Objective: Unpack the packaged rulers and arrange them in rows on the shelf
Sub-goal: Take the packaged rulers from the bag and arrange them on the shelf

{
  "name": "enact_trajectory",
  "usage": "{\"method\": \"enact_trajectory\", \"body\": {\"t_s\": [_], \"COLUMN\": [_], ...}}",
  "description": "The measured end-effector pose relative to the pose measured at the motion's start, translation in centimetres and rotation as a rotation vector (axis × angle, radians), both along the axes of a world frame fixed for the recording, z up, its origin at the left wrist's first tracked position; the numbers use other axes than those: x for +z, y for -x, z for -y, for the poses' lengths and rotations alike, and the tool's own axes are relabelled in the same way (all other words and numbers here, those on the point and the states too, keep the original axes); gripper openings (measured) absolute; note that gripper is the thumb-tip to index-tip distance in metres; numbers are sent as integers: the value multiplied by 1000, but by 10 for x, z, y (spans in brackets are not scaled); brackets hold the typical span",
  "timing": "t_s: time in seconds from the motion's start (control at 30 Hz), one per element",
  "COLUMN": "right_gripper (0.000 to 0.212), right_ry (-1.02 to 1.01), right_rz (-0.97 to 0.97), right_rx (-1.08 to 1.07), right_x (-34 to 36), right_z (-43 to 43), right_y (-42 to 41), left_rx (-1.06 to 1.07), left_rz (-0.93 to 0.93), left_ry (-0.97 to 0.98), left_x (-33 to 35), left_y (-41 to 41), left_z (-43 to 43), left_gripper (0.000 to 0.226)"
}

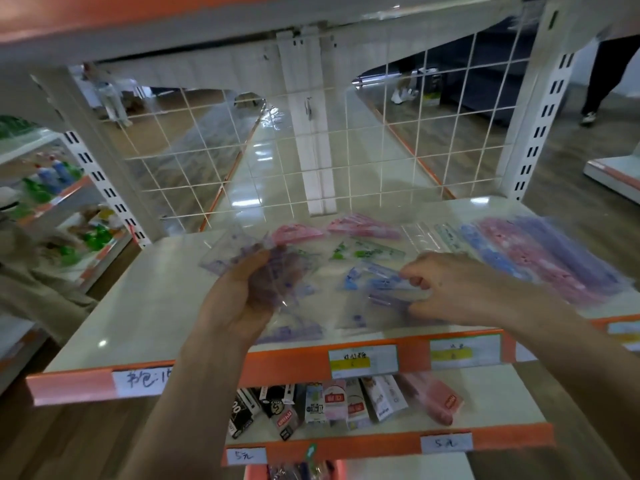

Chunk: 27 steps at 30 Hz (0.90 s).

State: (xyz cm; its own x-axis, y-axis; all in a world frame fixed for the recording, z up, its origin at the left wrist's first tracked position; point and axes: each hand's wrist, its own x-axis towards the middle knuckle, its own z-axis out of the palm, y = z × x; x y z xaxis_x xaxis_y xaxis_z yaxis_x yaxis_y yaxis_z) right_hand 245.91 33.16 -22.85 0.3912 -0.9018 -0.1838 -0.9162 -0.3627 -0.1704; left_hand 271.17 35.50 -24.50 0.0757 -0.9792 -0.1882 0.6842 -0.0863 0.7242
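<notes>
left hand (239,296) grips packet (225,256), right hand (460,289) ruler (377,277)

Shelf (138,306) bare at left — open reach, ruler packs (540,258) crowding right, wire grid (214,161) closing the back

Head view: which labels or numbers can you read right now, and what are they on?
"5元": two handwritten white labels on the lower orange shelf edge.
Handwritten white label on the upper orange edge: partly behind the left forearm, unclear.
Yellow-and-white price tags, boxed goods below: too blurred.
</notes>
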Motion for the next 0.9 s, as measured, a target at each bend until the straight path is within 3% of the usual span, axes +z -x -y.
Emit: {"method": "enact_trajectory", "body": {"t_s": [0.07,0.13,0.3,0.43,0.5,0.67,0.8,0.9], "right_gripper": [38,28,14,22,21,24,32,25], "right_ry": [53,44,-297,-169,-158,-64,-33,-63], "right_rz": [171,482,1087,1358,1428,1373,1508,1575], "right_rx": [-12,-34,-92,-250,-287,-373,-491,-481], "right_x": [7,11,4,-2,-2,-6,-6,-8], "right_z": [-2,-4,-7,-1,2,6,5,8], "right_y": [-11,-35,-115,-162,-180,-211,-211,-207], "left_rx": [-12,-32,-114,-213,-244,-260,-217,-175], "left_rz": [-14,-51,-53,-46,-40,-87,-56,-44], "left_ry": [26,53,102,26,4,19,35,58], "left_x": [2,4,5,-2,-5,-16,-17,-17], "left_y": [-5,-12,-36,-69,-81,-121,-141,-146], "left_z": [-2,-3,0,8,9,13,18,19], "left_gripper": [37,36,19,17,17,14,17,12]}}
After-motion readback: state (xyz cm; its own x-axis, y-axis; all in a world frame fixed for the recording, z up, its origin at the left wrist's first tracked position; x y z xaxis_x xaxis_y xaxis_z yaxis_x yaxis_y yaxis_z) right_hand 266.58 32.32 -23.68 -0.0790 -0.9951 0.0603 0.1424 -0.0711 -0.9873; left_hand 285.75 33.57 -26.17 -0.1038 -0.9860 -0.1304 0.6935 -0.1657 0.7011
